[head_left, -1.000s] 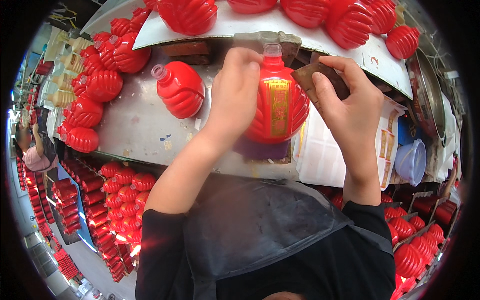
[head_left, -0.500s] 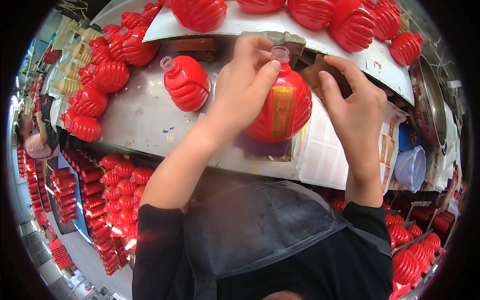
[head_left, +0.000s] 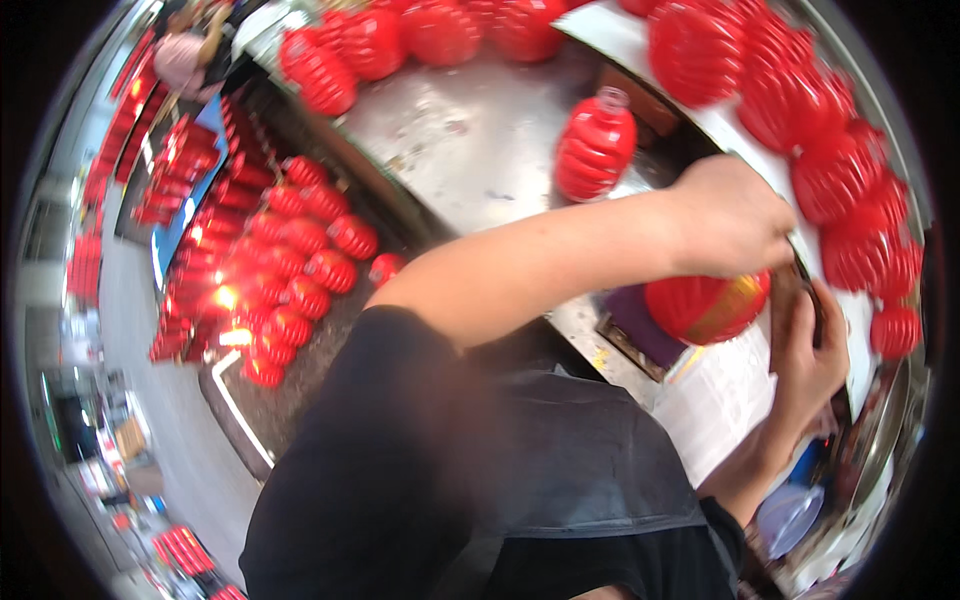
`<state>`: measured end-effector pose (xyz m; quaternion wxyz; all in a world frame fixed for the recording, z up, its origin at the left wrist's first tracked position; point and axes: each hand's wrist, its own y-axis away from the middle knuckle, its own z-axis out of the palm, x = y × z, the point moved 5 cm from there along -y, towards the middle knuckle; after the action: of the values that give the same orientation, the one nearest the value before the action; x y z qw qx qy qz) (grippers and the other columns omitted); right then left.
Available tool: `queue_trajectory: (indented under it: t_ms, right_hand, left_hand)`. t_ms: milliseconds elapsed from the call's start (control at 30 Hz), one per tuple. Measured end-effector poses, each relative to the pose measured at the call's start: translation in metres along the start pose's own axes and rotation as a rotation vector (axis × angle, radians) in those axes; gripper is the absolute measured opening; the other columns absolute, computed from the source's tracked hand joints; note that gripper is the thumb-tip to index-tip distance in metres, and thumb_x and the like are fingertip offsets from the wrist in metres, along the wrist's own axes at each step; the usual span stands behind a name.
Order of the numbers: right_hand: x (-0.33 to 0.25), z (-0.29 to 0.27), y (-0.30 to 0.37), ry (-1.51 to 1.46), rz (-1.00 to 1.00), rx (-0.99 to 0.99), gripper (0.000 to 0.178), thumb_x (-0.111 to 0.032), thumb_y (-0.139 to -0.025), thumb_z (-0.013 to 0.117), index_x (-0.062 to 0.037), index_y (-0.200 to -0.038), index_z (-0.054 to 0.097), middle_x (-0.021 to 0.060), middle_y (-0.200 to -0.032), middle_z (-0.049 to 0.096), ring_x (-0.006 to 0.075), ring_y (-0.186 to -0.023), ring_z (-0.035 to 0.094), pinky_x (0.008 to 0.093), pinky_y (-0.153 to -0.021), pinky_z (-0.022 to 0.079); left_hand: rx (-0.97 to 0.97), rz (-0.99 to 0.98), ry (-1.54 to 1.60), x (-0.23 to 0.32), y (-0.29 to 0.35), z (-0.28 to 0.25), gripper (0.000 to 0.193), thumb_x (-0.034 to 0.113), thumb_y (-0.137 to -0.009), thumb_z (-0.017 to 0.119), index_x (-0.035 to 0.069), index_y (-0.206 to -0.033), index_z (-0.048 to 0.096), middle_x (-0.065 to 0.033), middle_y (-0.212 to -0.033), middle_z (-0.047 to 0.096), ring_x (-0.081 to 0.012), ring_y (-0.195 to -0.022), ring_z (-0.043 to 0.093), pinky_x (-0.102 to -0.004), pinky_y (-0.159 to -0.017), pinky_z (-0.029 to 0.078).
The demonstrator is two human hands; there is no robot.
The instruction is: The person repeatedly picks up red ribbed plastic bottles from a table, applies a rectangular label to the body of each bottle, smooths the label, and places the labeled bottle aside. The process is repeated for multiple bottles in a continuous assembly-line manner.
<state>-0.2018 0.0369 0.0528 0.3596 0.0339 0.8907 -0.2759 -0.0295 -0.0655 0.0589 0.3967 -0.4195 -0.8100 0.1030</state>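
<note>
A red ribbed bottle (head_left: 690, 305) with a gold label (head_left: 733, 307) leans over a purple pad (head_left: 640, 325) at the right of the bench. My left hand (head_left: 735, 215) is closed over its top, the arm crossing in front, so the neck is hidden. My right hand (head_left: 812, 345) is beside the bottle's right side, fingers bent round a flat brown pad (head_left: 783, 300). Another red bottle (head_left: 596, 148), with a clear neck and no label in sight, stands upright behind my left forearm.
White sheets (head_left: 715, 400) lie in front of the bottle. Red bottles (head_left: 440, 32) line the bench's far edge, and more crowd a white shelf (head_left: 603, 25) at right. A pale bucket (head_left: 790, 520) is at lower right. Racks of red bottles (head_left: 290, 250) fill the left. A person (head_left: 185, 55) is at far left.
The view has swung left. The labelled bottle has gone from upright to tilted, with my left hand now over its top. My right hand keeps the brown pad near its side.
</note>
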Motion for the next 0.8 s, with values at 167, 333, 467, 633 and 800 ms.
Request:
queue_trajectory:
  t_ms: [167, 333, 467, 633, 800]
  right_hand:
    - [0.081, -0.005, -0.005, -0.226, 0.074, -0.133, 0.032, -0.011, -0.106, 0.065, 0.0035, -0.135, 0.068, 0.0105, -0.120, 0.073, 0.0126, -0.104, 0.068, 0.0253, -0.094, 0.054]
    - [0.151, -0.075, -0.107, -0.385, 0.282, 0.055, 0.036, -0.026, -0.109, 0.061, -0.0024, -0.135, 0.068, 0.0093, -0.124, 0.073, 0.0185, -0.110, 0.068, 0.0287, -0.097, 0.052]
    - [0.167, -0.124, -0.199, 0.394, -0.086, 0.220, 0.050, -0.044, -0.109, 0.056, -0.0088, -0.144, 0.063, 0.0146, -0.134, 0.070, 0.0314, -0.126, 0.064, 0.0395, -0.109, 0.047]
    - [0.175, -0.089, -0.249, 0.841, -0.280, -0.047, 0.064, -0.057, -0.108, 0.046, -0.0136, -0.155, 0.052, 0.0215, -0.150, 0.058, 0.0424, -0.136, 0.056, 0.0465, -0.112, 0.042]
    - [0.217, -0.111, -0.304, 1.146, -0.129, -0.154, 0.063, -0.054, -0.107, 0.049, -0.0044, -0.144, 0.059, 0.0236, -0.131, 0.069, 0.0446, -0.119, 0.065, 0.0485, -0.102, 0.049]
  left_hand:
    - [0.119, 0.084, 0.010, 0.020, 0.046, -0.023, 0.021, 0.026, -0.084, 0.071, 0.006, -0.078, 0.075, -0.0160, -0.087, 0.069, -0.0350, -0.087, 0.070, -0.0473, -0.077, 0.056]
    - [0.504, -0.105, 0.064, 0.008, 0.146, -0.094, 0.016, 0.014, -0.084, 0.075, 0.003, -0.077, 0.066, -0.0114, -0.085, 0.062, -0.0308, -0.080, 0.063, -0.0426, -0.071, 0.052]
    - [0.569, -0.520, -0.081, -0.001, 0.271, -0.167, 0.020, 0.011, -0.088, 0.077, 0.001, -0.079, 0.062, -0.0099, -0.084, 0.058, -0.0228, -0.076, 0.059, -0.0349, -0.068, 0.048]
    - [0.671, -1.001, -0.512, 0.002, 0.429, -0.199, 0.027, 0.020, -0.085, 0.083, 0.001, -0.076, 0.066, -0.0110, -0.081, 0.061, -0.0280, -0.071, 0.063, -0.0393, -0.066, 0.050]
    - [0.628, -1.461, -0.698, -0.052, 0.574, -0.159, 0.031, 0.030, -0.082, 0.085, 0.003, -0.073, 0.073, -0.0170, -0.082, 0.068, -0.0352, -0.077, 0.069, -0.0461, -0.073, 0.055]
